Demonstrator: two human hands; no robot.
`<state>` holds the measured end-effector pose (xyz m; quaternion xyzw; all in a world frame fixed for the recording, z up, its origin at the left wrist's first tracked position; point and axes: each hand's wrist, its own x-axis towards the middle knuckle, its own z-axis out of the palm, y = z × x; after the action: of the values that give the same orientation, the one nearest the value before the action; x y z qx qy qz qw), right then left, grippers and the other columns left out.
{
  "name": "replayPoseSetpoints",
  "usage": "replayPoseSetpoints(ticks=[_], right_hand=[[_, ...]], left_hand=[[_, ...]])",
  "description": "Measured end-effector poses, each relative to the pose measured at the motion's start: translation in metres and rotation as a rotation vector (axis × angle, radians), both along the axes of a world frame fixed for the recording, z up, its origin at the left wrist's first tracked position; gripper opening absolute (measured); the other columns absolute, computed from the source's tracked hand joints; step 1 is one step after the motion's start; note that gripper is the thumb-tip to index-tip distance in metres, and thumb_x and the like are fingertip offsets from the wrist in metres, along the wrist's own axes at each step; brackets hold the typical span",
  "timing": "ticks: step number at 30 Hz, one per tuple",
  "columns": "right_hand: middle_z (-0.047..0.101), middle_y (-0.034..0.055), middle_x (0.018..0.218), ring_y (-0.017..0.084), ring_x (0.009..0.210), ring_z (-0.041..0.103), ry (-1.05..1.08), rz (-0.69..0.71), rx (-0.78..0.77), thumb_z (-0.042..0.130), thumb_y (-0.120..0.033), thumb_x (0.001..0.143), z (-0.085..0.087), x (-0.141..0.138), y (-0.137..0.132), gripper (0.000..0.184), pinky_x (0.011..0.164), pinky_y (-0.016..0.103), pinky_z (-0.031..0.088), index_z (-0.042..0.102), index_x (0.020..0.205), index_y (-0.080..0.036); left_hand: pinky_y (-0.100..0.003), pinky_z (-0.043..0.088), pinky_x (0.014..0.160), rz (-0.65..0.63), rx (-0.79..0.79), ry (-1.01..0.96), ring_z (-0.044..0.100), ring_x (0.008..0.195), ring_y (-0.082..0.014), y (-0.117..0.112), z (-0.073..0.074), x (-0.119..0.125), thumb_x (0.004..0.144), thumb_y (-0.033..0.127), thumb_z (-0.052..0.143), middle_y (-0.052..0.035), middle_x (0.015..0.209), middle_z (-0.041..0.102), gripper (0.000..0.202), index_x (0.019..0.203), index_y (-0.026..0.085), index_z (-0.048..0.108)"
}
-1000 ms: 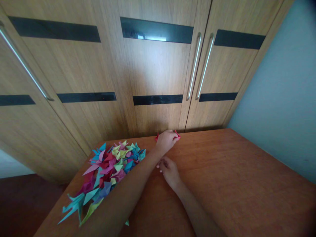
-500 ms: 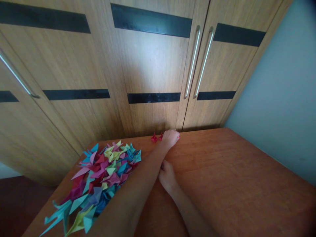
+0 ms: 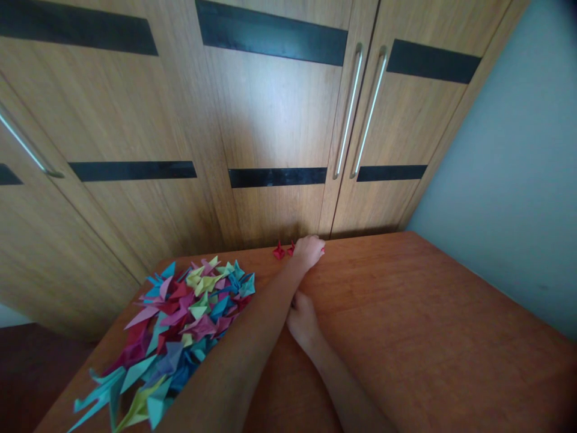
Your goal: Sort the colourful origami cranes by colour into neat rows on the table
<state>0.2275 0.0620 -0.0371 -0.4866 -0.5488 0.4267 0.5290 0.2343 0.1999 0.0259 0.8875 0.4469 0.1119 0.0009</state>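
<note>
My left hand reaches to the far edge of the table, its fingers closed on a red origami crane of which only a small bit shows. Just left of it, two red origami cranes stand along that edge, one partly covered by the hand. My right hand rests nearer to me, beside my left forearm. Its fingers are curled and partly hidden behind that forearm, so what they hold, if anything, does not show.
A heap of many-coloured origami cranes covers the left side of the wooden table. Behind the table rises a wooden wardrobe with metal handles and dark strips. A pale wall borders the right side.
The view has shifted slightly, so everything sits a little further left in the picture. Both hands keep nearly the same pose on the table.
</note>
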Motion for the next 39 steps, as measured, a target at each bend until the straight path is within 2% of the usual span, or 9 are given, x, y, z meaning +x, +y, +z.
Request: replayPoseSetpoints(ticks=[4, 7, 10, 14, 17, 20, 25, 31, 39], right_hand=[[0.068, 0.003, 0.07, 0.017, 0.063, 0.061, -0.053, 0.004, 0.036, 0.046, -0.016, 0.076, 0.0, 0.0, 0.0, 0.02, 0.058, 0.026, 0.046, 0.065, 0.074, -0.019], [0.065, 0.0002, 0.065, 0.014, 0.059, 0.059, -0.068, 0.017, 0.034, 0.047, -0.019, 0.079, -0.001, 0.001, 0.001, 0.018, 0.056, 0.024, 0.044, 0.064, 0.079, -0.019], [0.064, -0.0008, 0.065, 0.013, 0.058, 0.058, -0.08, 0.025, 0.032, 0.049, -0.023, 0.081, -0.003, 0.001, 0.001, 0.016, 0.056, 0.023, 0.043, 0.064, 0.084, -0.02], [0.063, -0.0008, 0.065, 0.013, 0.058, 0.057, -0.108, 0.034, 0.038, 0.049, -0.028, 0.083, -0.004, 0.002, 0.0, 0.017, 0.056, 0.023, 0.043, 0.063, 0.084, -0.02], [0.064, -0.0003, 0.066, 0.013, 0.06, 0.058, -0.131, 0.052, 0.038, 0.048, -0.031, 0.084, -0.004, 0.002, -0.002, 0.018, 0.057, 0.023, 0.044, 0.063, 0.084, -0.019], [0.064, -0.0002, 0.068, 0.013, 0.061, 0.059, -0.138, 0.071, 0.048, 0.049, -0.031, 0.083, -0.004, 0.003, -0.004, 0.018, 0.059, 0.023, 0.045, 0.062, 0.084, -0.019], [0.065, 0.0006, 0.069, 0.014, 0.063, 0.059, -0.16, 0.093, 0.038, 0.049, -0.031, 0.083, -0.005, 0.003, -0.005, 0.018, 0.06, 0.025, 0.046, 0.062, 0.085, -0.018], [0.064, 0.0003, 0.069, 0.014, 0.062, 0.059, -0.193, 0.101, 0.059, 0.048, -0.029, 0.082, -0.002, 0.004, -0.008, 0.016, 0.06, 0.025, 0.046, 0.061, 0.085, -0.019], [0.066, 0.0018, 0.077, 0.015, 0.068, 0.061, -0.352, 0.081, 0.124, 0.048, -0.024, 0.082, 0.0, 0.003, -0.012, 0.017, 0.065, 0.026, 0.046, 0.063, 0.087, -0.019]], left_hand=[[-0.029, 0.047, 0.071, 0.013, 0.022, -0.015, 0.063, 0.087, -0.0209, -0.005, 0.013, -0.011, 0.085, 0.028, 0.056, -0.0069, 0.094, 0.068, 0.017, 0.093, 0.023, 0.069], [-0.029, 0.046, 0.069, 0.034, 0.028, 0.0, 0.064, 0.083, -0.0217, -0.014, 0.031, -0.034, 0.085, 0.031, 0.055, -0.0063, 0.088, 0.069, 0.018, 0.093, 0.024, 0.069], [-0.03, 0.046, 0.072, 0.039, 0.036, 0.028, 0.063, 0.084, -0.0224, -0.035, 0.049, -0.074, 0.083, 0.031, 0.056, -0.0072, 0.088, 0.069, 0.017, 0.09, 0.023, 0.07], [-0.029, 0.046, 0.075, 0.001, 0.044, 0.092, 0.063, 0.09, -0.0234, -0.077, 0.064, -0.146, 0.08, 0.028, 0.059, -0.0058, 0.097, 0.068, 0.017, 0.094, 0.025, 0.068], [-0.033, 0.047, 0.08, 0.07, 0.029, 0.113, 0.063, 0.093, -0.024, -0.111, 0.065, -0.202, 0.084, 0.027, 0.054, -0.0055, 0.098, 0.069, 0.021, 0.101, 0.025, 0.066], [-0.036, 0.043, 0.093, 0.139, 0.024, 0.054, 0.058, 0.107, -0.0247, -0.143, 0.059, -0.251, 0.084, 0.034, 0.052, -0.0069, 0.113, 0.065, 0.027, 0.105, 0.024, 0.065], [-0.037, 0.045, 0.094, 0.259, 0.009, -0.026, 0.06, 0.104, -0.0248, -0.178, 0.046, -0.305, 0.086, 0.046, 0.046, -0.0086, 0.113, 0.065, 0.038, 0.11, 0.022, 0.064], [-0.033, 0.049, 0.091, 0.261, -0.01, -0.195, 0.064, 0.101, -0.0239, -0.195, 0.026, -0.32, 0.083, 0.052, 0.051, -0.0049, 0.111, 0.068, 0.038, 0.106, 0.025, 0.067], [-0.031, 0.051, 0.087, 0.194, -0.059, -0.313, 0.063, 0.099, -0.0211, -0.195, 0.001, -0.289, 0.086, 0.042, 0.052, -0.0048, 0.108, 0.068, 0.03, 0.105, 0.025, 0.067]])
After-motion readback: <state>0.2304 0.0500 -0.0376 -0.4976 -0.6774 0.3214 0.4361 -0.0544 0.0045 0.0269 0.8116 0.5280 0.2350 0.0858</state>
